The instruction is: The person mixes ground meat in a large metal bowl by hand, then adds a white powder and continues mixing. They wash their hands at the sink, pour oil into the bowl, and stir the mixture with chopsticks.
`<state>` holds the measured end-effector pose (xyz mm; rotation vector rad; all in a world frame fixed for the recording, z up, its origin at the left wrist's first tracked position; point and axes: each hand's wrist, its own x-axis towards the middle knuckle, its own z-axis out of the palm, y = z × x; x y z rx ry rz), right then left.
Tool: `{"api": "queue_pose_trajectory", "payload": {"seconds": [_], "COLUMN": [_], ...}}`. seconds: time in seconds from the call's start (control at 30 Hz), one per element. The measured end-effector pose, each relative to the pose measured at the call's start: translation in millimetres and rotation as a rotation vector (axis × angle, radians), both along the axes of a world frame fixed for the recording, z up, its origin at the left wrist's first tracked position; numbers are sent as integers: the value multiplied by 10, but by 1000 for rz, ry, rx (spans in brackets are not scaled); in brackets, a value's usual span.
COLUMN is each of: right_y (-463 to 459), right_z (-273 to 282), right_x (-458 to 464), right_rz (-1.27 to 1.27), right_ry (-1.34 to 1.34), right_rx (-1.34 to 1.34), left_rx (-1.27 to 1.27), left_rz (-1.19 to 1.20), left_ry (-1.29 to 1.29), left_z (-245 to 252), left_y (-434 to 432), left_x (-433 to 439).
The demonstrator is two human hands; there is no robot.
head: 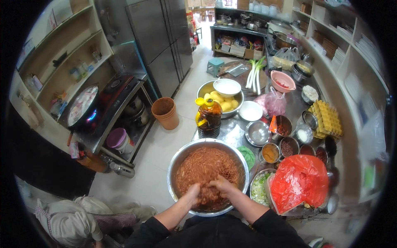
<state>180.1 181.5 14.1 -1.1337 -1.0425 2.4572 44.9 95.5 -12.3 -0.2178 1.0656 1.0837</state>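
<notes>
A wide stainless steel basin (pixel 173 173) stands right before me, filled with a reddish-brown minced mixture (pixel 201 164), probably seasoned ground meat. Both hands are down in it, near the basin's front side. My left hand (pixel 194 191) grips some of the mixture, its fingertips hidden by it. Opposite, my right hand (pixel 222 185) has curled fingers on the same blurred clump between the hands. Behind the basin stands a plastic bottle of dark oil (pixel 210 116) with its yellow cap flipped up. A crumpled green cloth or bag (pixel 247 157) lies against the basin's right side.
Right of the basin are chopped scallions (pixel 260 187), a red plastic bag (pixel 299 179), spice cups (pixel 270 153) and egg trays (pixel 325 119). Farther back lie peeled potatoes (pixel 228 105) and a cleaver (pixel 238 70). At left, a pan (pixel 83 105) sits over a lit burner; a person (pixel 73 218) bends nearby.
</notes>
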Motion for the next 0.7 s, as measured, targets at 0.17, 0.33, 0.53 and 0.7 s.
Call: {"api": "queue_pose_trajectory", "payload": {"seconds": [0.17,0.33,0.53,0.7], "right_y": [302,614,648,310], "right_z": [631,416,-682,-875], "right_x": [71,372,479,107], "right_rz": [57,74,56,-1], "right_ry": [277,23,-490,-97], "right_rx": [516,373,637,154], "left_rx": [188,317,30,-76], "left_rz": [-71,-163,-127,7], "left_ry": [161,479,865,174], "left_z": [750,921,-280,-748], "left_y": [96,-37,-61,112], "left_x": [-343,-758,-640,-228]}}
